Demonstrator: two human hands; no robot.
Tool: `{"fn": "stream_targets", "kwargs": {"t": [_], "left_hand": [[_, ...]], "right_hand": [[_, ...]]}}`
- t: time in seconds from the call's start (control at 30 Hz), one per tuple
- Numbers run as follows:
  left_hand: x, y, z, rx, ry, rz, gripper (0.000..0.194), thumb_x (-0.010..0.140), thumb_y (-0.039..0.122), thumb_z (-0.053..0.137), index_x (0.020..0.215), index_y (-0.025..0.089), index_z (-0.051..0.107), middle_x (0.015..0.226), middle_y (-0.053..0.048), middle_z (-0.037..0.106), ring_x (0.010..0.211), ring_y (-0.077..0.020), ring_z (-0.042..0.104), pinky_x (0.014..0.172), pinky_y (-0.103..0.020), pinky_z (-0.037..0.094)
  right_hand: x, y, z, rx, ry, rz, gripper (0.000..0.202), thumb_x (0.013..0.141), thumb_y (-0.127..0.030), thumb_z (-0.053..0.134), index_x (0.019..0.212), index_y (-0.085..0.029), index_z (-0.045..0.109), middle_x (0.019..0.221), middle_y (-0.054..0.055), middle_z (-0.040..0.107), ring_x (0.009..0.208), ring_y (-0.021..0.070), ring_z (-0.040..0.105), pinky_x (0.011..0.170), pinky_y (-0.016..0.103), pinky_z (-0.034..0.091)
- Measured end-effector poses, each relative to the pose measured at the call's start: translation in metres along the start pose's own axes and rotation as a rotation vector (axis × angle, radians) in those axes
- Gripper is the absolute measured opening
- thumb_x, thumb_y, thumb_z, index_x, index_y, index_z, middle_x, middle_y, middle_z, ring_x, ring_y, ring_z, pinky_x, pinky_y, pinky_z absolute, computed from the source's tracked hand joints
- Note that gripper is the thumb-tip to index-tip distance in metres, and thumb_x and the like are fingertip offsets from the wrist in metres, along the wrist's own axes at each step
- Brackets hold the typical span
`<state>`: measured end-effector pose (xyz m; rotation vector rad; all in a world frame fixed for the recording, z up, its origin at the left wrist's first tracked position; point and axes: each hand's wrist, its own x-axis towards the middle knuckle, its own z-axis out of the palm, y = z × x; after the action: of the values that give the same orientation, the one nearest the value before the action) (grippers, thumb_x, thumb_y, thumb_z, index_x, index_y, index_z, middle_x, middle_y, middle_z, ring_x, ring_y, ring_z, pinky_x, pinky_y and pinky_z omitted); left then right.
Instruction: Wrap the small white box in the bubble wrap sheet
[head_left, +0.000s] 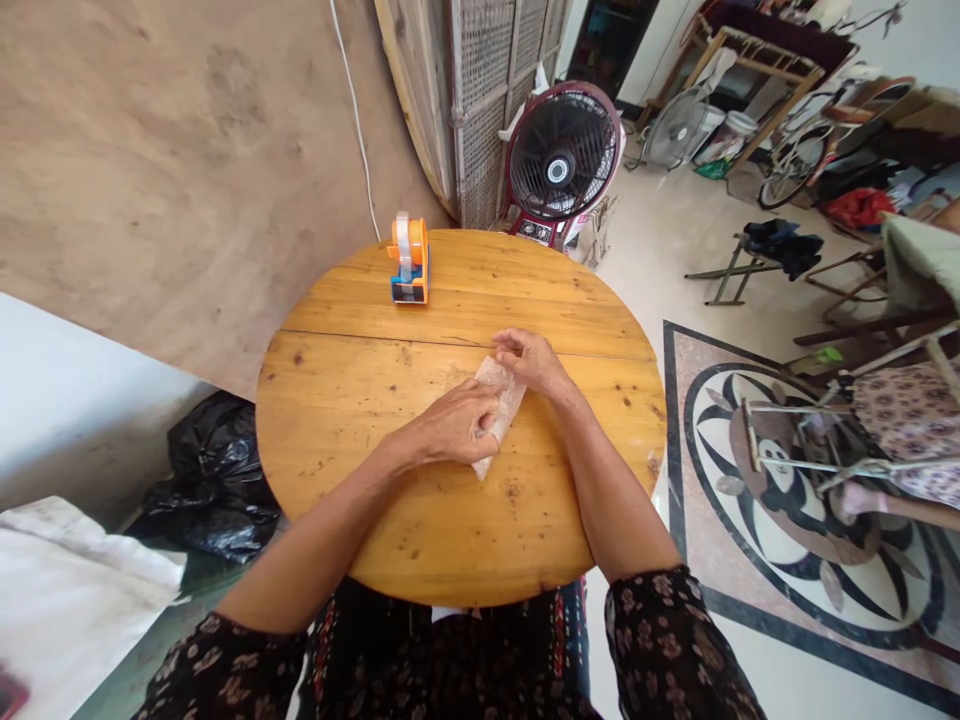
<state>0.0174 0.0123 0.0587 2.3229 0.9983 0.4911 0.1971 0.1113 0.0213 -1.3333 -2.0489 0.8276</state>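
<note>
Resting near the middle of a round, varnished yellow-brown wooden table, a long, flat packet in crinkled, translucent whitish plastic wrap lies at a slant, its lower end towards the wearer. The bare left hand lies across its left side, fingers curled well in and touching the wrap; whether they grip or only press cannot be told. The bare right hand is at the upper end, fingers loosely bent and part open, in contact with the wrap; a pinch there cannot be confirmed. An orange and blue plastic tape dispenser with clear tape stands near the table's far left edge, well apart from both hands. Beyond the far edge stands a dark red, round-caged electric fan.
</note>
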Motion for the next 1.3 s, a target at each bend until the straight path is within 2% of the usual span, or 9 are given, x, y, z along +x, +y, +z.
{"fn": "stream_targets", "kwargs": {"t": [0.2, 0.37, 0.47, 0.57, 0.7, 0.8, 0.9, 1.07, 1.3], "left_hand": [[0.001, 0.004, -0.002, -0.039, -0.004, -0.038, 0.019, 0.061, 0.015, 0.049, 0.063, 0.022, 0.031, 0.073, -0.002, 0.051, 0.088, -0.0220, 0.054, 0.080, -0.034, 0.045], [0.000, -0.002, 0.002, -0.046, 0.012, -0.019, 0.018, 0.063, 0.015, 0.049, 0.065, 0.022, 0.032, 0.075, -0.001, 0.052, 0.085, -0.0212, 0.053, 0.081, -0.035, 0.044], [-0.001, -0.004, 0.004, -0.049, 0.025, -0.010, 0.017, 0.063, 0.016, 0.049, 0.067, 0.021, 0.033, 0.078, -0.001, 0.053, 0.083, -0.0205, 0.052, 0.082, -0.035, 0.043], [-0.001, -0.003, 0.004, -0.050, 0.028, -0.010, 0.016, 0.064, 0.018, 0.050, 0.067, 0.021, 0.034, 0.076, -0.001, 0.051, 0.081, -0.0202, 0.050, 0.079, -0.034, 0.042], [-0.003, -0.003, 0.005, -0.050, 0.046, -0.014, 0.016, 0.064, 0.019, 0.050, 0.067, 0.021, 0.034, 0.074, 0.000, 0.048, 0.079, -0.0193, 0.048, 0.075, -0.033, 0.041], [-0.007, -0.007, 0.010, -0.061, 0.091, -0.003, 0.015, 0.063, 0.019, 0.050, 0.068, 0.021, 0.036, 0.080, -0.001, 0.052, 0.085, -0.0204, 0.050, 0.078, -0.034, 0.042], [-0.011, -0.011, 0.018, -0.083, 0.145, -0.009, 0.015, 0.064, 0.018, 0.052, 0.072, 0.021, 0.040, 0.097, -0.006, 0.058, 0.105, -0.0257, 0.051, 0.089, -0.039, 0.043], [-0.015, -0.012, 0.026, -0.095, 0.225, -0.025, 0.016, 0.063, 0.017, 0.055, 0.074, 0.021, 0.043, 0.129, -0.014, 0.049, 0.130, -0.0312, 0.041, 0.103, -0.046, 0.039], [-0.018, -0.010, 0.028, -0.082, 0.259, -0.039, 0.015, 0.064, 0.015, 0.056, 0.075, 0.020, 0.047, 0.132, -0.015, 0.046, 0.134, -0.0320, 0.037, 0.104, -0.047, 0.040]], "right_hand": [[-0.004, -0.004, -0.020, 0.050, 0.115, -0.061, 0.035, 0.075, -0.025, 0.059, 0.109, -0.018, 0.065, 0.108, 0.007, 0.069, 0.104, 0.0228, 0.062, 0.092, 0.039, 0.047], [-0.020, -0.018, -0.048, 0.120, 0.118, -0.040, 0.024, 0.077, -0.028, 0.060, 0.096, -0.017, 0.068, 0.095, 0.005, 0.070, 0.085, 0.0178, 0.063, 0.080, 0.032, 0.048], [-0.038, -0.029, -0.066, 0.090, 0.012, -0.003, 0.023, 0.080, -0.029, 0.058, 0.096, -0.017, 0.068, 0.075, 0.000, 0.064, 0.064, 0.0119, 0.055, 0.062, 0.025, 0.043], [-0.057, -0.037, -0.074, -0.073, -0.154, 0.013, 0.028, 0.082, -0.026, 0.056, 0.107, -0.020, 0.068, 0.063, -0.004, 0.058, 0.056, 0.0100, 0.048, 0.058, 0.023, 0.037], [-0.074, -0.043, -0.057, -0.252, -0.261, -0.001, 0.038, 0.082, -0.017, 0.053, 0.117, -0.025, 0.065, 0.064, -0.004, 0.060, 0.057, 0.0107, 0.050, 0.061, 0.023, 0.036], [-0.081, -0.048, -0.034, -0.270, -0.274, -0.032, 0.030, 0.082, -0.014, 0.051, 0.103, -0.025, 0.071, 0.075, -0.002, 0.068, 0.065, 0.0119, 0.056, 0.065, 0.023, 0.036], [-0.086, -0.053, -0.017, -0.240, -0.204, -0.070, 0.026, 0.085, -0.014, 0.048, 0.093, -0.024, 0.071, 0.085, -0.001, 0.071, 0.071, 0.0127, 0.059, 0.068, 0.022, 0.036], [-0.085, -0.056, -0.006, -0.192, -0.177, -0.100, 0.025, 0.087, -0.015, 0.044, 0.088, -0.021, 0.068, 0.089, 0.000, 0.070, 0.074, 0.0130, 0.059, 0.069, 0.022, 0.037], [-0.077, -0.052, 0.003, -0.168, -0.235, -0.057, 0.022, 0.081, -0.013, 0.046, 0.080, -0.019, 0.067, 0.078, -0.002, 0.068, 0.065, 0.0121, 0.054, 0.064, 0.022, 0.034]]}}
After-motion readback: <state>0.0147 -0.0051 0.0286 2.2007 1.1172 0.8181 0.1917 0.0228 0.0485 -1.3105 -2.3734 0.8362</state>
